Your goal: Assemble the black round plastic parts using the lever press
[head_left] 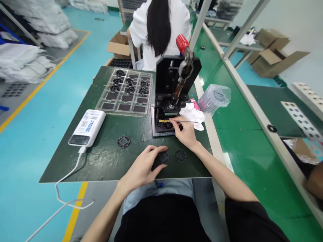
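Note:
My left hand [143, 164] curves its thumb and fingers around the rim of a black round plastic part [163, 158] lying on the dark green table. Just right of it lies another black round part [180, 155]. My right hand [185, 132] pinches a thin dark stick-like tool [188, 121] at the base of a black hand press [168, 84] with a red grip. At the tool's left end is a narrow yellow piece [164, 121]; whether the two are joined I cannot tell. A black ring-shaped part [123, 142] rests farther left.
A clear compartment tray [101, 107] holds several black parts. Left of it is a white power bank [87, 127] with a cable. White tissue [193, 116] and a plastic bag [214, 98] lie right of the press. A person in white [138, 25] sits ahead.

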Available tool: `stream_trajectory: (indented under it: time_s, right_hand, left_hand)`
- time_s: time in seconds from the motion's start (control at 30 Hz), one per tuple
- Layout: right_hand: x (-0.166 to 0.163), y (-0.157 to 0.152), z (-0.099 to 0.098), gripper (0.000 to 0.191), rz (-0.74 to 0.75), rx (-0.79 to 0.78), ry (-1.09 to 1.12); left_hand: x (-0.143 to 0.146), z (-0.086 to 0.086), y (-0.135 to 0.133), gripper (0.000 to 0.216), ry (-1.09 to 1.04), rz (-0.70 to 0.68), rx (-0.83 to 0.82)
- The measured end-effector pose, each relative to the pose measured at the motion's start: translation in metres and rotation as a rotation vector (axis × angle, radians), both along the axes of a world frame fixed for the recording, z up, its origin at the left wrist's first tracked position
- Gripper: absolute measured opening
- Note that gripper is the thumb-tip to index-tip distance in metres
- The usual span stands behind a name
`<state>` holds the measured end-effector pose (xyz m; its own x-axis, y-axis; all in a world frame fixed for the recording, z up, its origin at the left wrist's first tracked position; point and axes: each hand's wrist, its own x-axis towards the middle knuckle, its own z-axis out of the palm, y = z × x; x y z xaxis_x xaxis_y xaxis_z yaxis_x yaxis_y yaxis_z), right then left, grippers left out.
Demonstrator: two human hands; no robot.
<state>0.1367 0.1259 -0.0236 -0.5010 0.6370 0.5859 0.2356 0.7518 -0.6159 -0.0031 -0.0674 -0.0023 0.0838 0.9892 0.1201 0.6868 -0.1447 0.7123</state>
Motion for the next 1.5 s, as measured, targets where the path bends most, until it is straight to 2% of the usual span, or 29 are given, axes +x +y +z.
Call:
stream_trajectory:
  time_s: [0.1, 0.17, 0.27, 0.33, 0.47, 0.67, 0.77, 0.87, 0.97, 1.1, 1.17, 1.27, 1.37, 1.43, 1.5]
  right_hand:
    - [0.0, 0.001, -0.001, 0.021, 0.014, 0.008, 0.002]
    - [0.001, 0.001, -0.002, 0.021, 0.021, 0.011, 0.013]
    - [0.001, 0.001, -0.003, 0.022, 0.023, 0.01, 0.014]
    - [0.001, 0.001, -0.003, 0.022, 0.018, 0.007, 0.002]
    - [0.001, 0.0, -0.003, 0.022, 0.004, 0.023, 0.006]
    - [0.001, 0.0, -0.002, 0.021, 0.011, 0.017, 0.003]
    - [0.001, -0.001, 0.0, 0.021, 0.009, 0.007, -0.004]
    - [0.002, -0.001, 0.002, 0.021, 0.002, 0.0, -0.027]
    - [0.003, -0.002, 0.004, 0.021, 0.014, 0.008, -0.053]
    - [0.004, -0.002, 0.006, 0.019, 0.029, -0.002, -0.07]
    - [0.005, -0.002, 0.006, 0.019, 0.032, -0.012, -0.07]
    - [0.004, -0.002, 0.005, 0.02, 0.033, -0.013, -0.063]
    - [0.004, -0.001, 0.003, 0.021, 0.017, -0.013, -0.042]
    - [0.004, -0.001, 0.003, 0.021, 0.015, -0.026, -0.02]
    - [0.004, -0.001, 0.004, 0.021, 0.02, -0.046, -0.018]
  left_hand:
    - [-0.015, 0.006, 0.0, 0.047, 0.003, -0.007, 0.033]
    - [-0.019, 0.007, 0.0, 0.041, 0.019, 0.079, 0.076]
    - [-0.009, 0.003, -0.003, 0.032, 0.059, 0.256, 0.123]
    - [0.006, -0.003, -0.003, 0.04, 0.1, 0.318, 0.136]
    - [0.028, -0.012, 0.0, 0.047, 0.163, 0.352, 0.173]
    - [0.021, -0.013, 0.002, 0.045, 0.097, 0.26, 0.122]
    - [0.023, -0.012, -0.001, 0.046, 0.169, 0.333, 0.145]
    - [0.03, -0.01, -0.005, 0.059, 0.266, 0.439, 0.187]
    - [0.028, -0.005, -0.008, 0.07, 0.23, 0.389, 0.196]
    - [0.014, 0.001, -0.009, 0.069, 0.122, 0.143, 0.07]
    - [0.01, 0.001, -0.008, 0.064, 0.113, 0.082, 0.033]
    - [0.015, -0.005, -0.007, 0.06, 0.145, 0.231, 0.085]
    - [0.023, -0.01, -0.007, 0.069, 0.175, 0.384, 0.131]
    - [0.021, -0.009, -0.008, 0.07, 0.132, 0.378, 0.104]
    - [0.013, -0.006, -0.01, 0.067, 0.064, 0.308, 0.045]
